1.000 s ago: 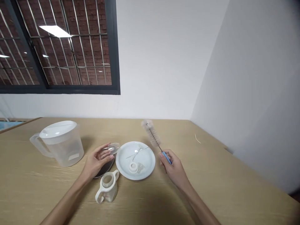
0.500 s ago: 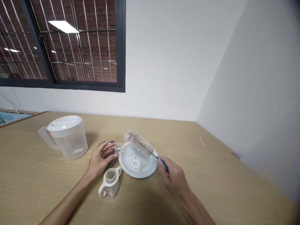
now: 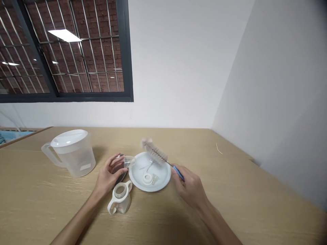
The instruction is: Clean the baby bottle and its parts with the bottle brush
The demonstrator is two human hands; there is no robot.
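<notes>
My right hand [image 3: 189,183] is closed round the blue handle of a bottle brush [image 3: 156,153]. Its pale bristles point up and left, over the far part of a white plate [image 3: 136,182]. On the plate lie a white ring [image 3: 147,178], a small clear teat-like piece [image 3: 155,179] and something thin, like wire. My left hand [image 3: 109,173] curls its fingers round a clear plastic cup [image 3: 129,161], whose open end faces the plate. A dark shiny round thing is partly hidden under that hand. Close by stands a small bottle with two white handles [image 3: 121,200], its top open.
A clear plastic jug with a white lid [image 3: 74,153] stands at the left on the wooden table [image 3: 242,207]. A thin pale strip [image 3: 219,148] lies far right. A wall [image 3: 173,68] and a barred window [image 3: 84,47] rise behind the table.
The brush has shifted slightly, its bristle end a little up and to the right. My left hand stays on the clear cup. The view has tilted a little.
</notes>
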